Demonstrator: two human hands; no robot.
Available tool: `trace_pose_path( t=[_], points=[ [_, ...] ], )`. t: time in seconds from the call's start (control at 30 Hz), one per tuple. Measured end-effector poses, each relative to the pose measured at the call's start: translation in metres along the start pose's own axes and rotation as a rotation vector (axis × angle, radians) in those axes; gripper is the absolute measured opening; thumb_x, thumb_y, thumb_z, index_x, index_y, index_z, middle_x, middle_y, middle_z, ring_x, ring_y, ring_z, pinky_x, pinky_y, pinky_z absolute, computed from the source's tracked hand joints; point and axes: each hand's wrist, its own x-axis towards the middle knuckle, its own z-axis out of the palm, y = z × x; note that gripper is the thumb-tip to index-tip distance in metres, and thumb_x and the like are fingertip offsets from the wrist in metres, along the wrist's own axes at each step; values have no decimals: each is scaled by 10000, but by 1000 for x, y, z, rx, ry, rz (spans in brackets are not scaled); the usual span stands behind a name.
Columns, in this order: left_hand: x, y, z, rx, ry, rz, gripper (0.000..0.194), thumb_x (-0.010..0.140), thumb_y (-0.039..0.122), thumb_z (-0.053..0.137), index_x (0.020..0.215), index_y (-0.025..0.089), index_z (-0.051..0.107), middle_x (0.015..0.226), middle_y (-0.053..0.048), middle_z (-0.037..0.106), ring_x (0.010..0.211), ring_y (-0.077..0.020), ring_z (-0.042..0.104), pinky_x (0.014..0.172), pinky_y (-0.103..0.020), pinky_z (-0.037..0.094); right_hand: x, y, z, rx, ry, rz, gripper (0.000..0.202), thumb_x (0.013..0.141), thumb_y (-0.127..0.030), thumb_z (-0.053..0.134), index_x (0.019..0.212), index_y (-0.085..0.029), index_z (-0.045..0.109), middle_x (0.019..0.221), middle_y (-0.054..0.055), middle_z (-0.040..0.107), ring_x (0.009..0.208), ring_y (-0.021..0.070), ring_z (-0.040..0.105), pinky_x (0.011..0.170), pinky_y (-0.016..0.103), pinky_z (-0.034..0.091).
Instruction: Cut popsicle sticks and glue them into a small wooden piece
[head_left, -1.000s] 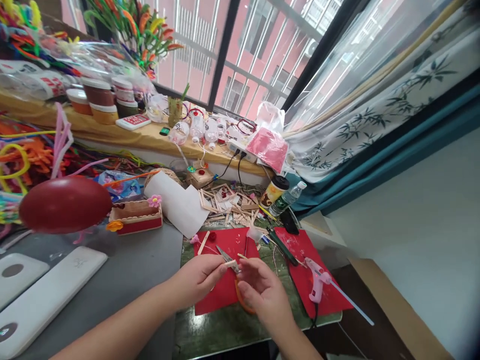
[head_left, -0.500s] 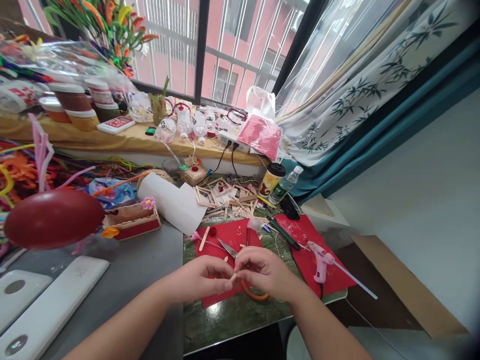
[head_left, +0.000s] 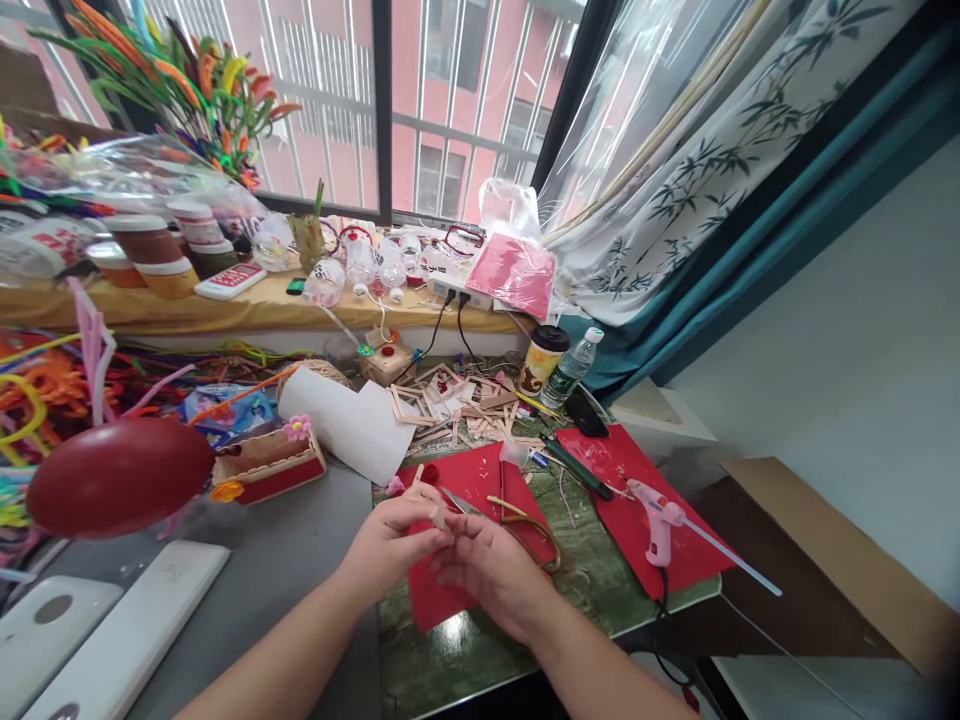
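My left hand (head_left: 394,540) pinches a small piece of wooden craft stick (head_left: 438,518) between thumb and fingers. My right hand (head_left: 499,580) is just beside it, palm turned up, its loosely curved fingers against the left fingertips and slightly blurred. Nothing shows in its grasp. Both hands are above a red sheet (head_left: 431,600). Behind the right hand lie scissors with orange-brown handles (head_left: 555,548), their blades partly hidden. A dark red pompom-like ball (head_left: 430,474) and another craft stick (head_left: 418,474) lie on the sheet's far left corner.
A pink glue gun (head_left: 658,520) with a glue stick rests on a second red sheet at right, near dark green pliers (head_left: 585,470). Craft sticks (head_left: 480,410) are heaped behind. A bottle (head_left: 574,370), a cup (head_left: 541,362), a red balloon (head_left: 120,475) and a decorated box (head_left: 277,470) stand around.
The hands have shifted slightly left; my right hand has rolled palm up and its pinch has loosened, while my left keeps the stick piece, now tilted up. The camera view has shifted a little.
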Motion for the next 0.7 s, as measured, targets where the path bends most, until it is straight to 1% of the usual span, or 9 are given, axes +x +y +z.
trace_pose_path(
  t=[0.13, 0.27, 0.33, 0.4, 0.47, 0.5, 0.57, 0.63, 0.7],
  points=[
    [-2, -7, 1, -43, 31, 18, 108, 831, 303, 795, 762, 220, 791, 877, -60, 709, 1034, -229, 560, 944, -350, 460, -1, 15, 11, 175, 71, 1, 282, 857, -380, 816, 993, -145, 737, 738, 8, 691, 609, 87, 614, 614, 201, 478],
    [-2, -7, 2, -70, 42, 23, 51, 858, 273, 768, 843, 233, 797, 930, -61, 724, 1067, -234, 578, 968, -365, 463, 3, 8, 10, 104, 127, -42, 302, 793, -399, 864, 902, -149, 733, 666, -10, 670, 555, 79, 576, 569, 193, 440],
    [-2, -3, 2, -32, 21, 30, 116, 868, 271, 756, 976, 242, 788, 1040, -68, 726, 1100, -239, 587, 1001, -377, 454, 3, -3, 2, -44, 150, -83, 326, 767, -426, 873, 852, -153, 717, 663, -10, 669, 558, 92, 572, 575, 214, 441],
    [-2, 3, 1, 52, -6, 6, 294, 864, 308, 760, 1151, 249, 731, 1191, -81, 694, 1136, -245, 583, 1020, -375, 441, 1, -20, -6, -282, 179, -149, 320, 775, -433, 857, 810, -154, 702, 663, -10, 662, 576, 105, 566, 598, 236, 444],
    [-3, 8, 1, 142, -50, -67, 412, 872, 379, 741, 1250, 242, 650, 1223, -82, 666, 1075, -230, 595, 951, -339, 461, -4, -37, -13, -584, 194, -199, 278, 830, -413, 804, 808, -153, 709, 670, -12, 642, 602, 111, 545, 609, 244, 424],
    [-4, 10, 1, 188, -92, -110, 386, 896, 414, 702, 1230, 230, 637, 1151, -70, 674, 991, -211, 606, 877, -312, 472, -7, -45, -15, -740, 191, -214, 248, 861, -393, 771, 819, -154, 718, 684, -11, 634, 615, 114, 534, 604, 245, 409],
    [-5, 12, 4, 302, -203, -181, 295, 952, 469, 601, 1069, 202, 648, 924, -29, 662, 800, -172, 585, 722, -271, 444, -13, -57, -16, -1007, 159, -223, 181, 901, -338, 718, 849, -166, 738, 723, -5, 635, 645, 124, 530, 600, 250, 394],
    [-6, 12, 7, 444, -315, -230, 356, 995, 506, 498, 890, 189, 621, 752, 4, 596, 671, -146, 524, 622, -257, 374, -18, -64, -15, -1188, 100, -222, 125, 912, -288, 694, 868, -184, 747, 756, 1, 659, 684, 138, 560, 630, 258, 412],
    [-6, 11, 11, 557, -380, -247, 437, 1019, 532, 420, 795, 188, 569, 683, 19, 538, 617, -134, 465, 582, -260, 314, -20, -67, -12, -1286, 48, -229, 102, 913, -261, 689, 856, -197, 743, 770, 1, 682, 718, 147, 596, 676, 266, 433]
  ],
)
